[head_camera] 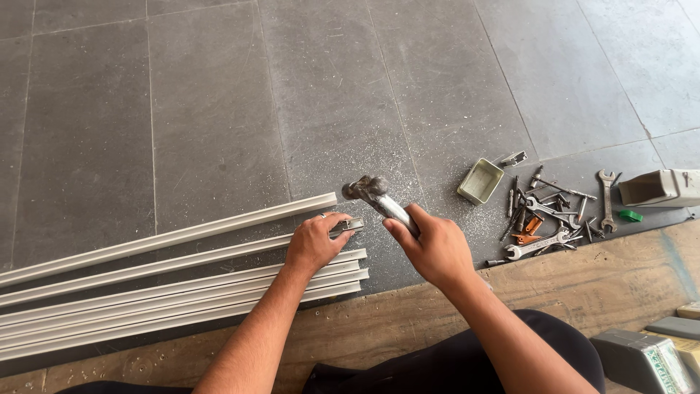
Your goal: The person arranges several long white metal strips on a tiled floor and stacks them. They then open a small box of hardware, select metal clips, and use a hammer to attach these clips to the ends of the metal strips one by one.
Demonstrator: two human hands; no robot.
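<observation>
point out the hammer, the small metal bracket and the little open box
hammer (pixel 367 189), head view, on its metal head
small metal bracket (pixel 350 225), head view, on its top face
little open box (pixel 480 182), head view, on its inside floor

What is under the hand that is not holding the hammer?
The left hand presses on a long pale metal rail, one of several lying side by side. A small metal piece sticks out past its fingers. The hand covers where piece and rail meet.
</observation>
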